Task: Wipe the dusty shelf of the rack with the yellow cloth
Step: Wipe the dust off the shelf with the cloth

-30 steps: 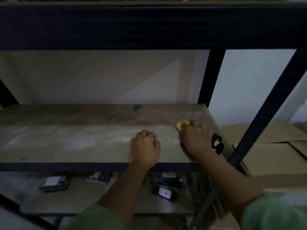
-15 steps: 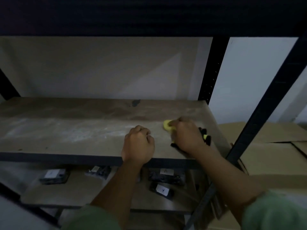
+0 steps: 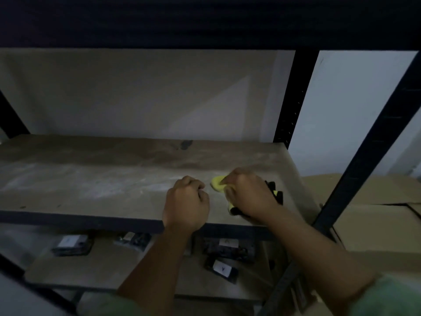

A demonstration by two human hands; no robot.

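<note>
On the right half of the dusty shelf [image 3: 91,179], near its front edge, the right hand [image 3: 248,195] presses down on the yellow cloth [image 3: 218,183], its fingers curled over the bunched fabric. A yellow lobe of the cloth sticks out to the left of the knuckles, and black-and-yellow parts of it show past the hand's right side and beneath the wrist. The left hand [image 3: 186,201] sits just beside it, to the left, curled into a fist that holds nothing and rests on the shelf board close to the front lip; a narrow strip of bare board separates it from the cloth. Pale streaks of dust run across the shelf to the left of both hands, and a dark blotch [image 3: 185,144] marks the board near the back. Black uprights of the rack [image 3: 293,96] stand at the right. Below, a lower shelf [image 3: 109,267] carries several dark labelled packets [image 3: 222,267]. Cardboard boxes [image 3: 376,224] lie beyond the rack on the right.
</note>
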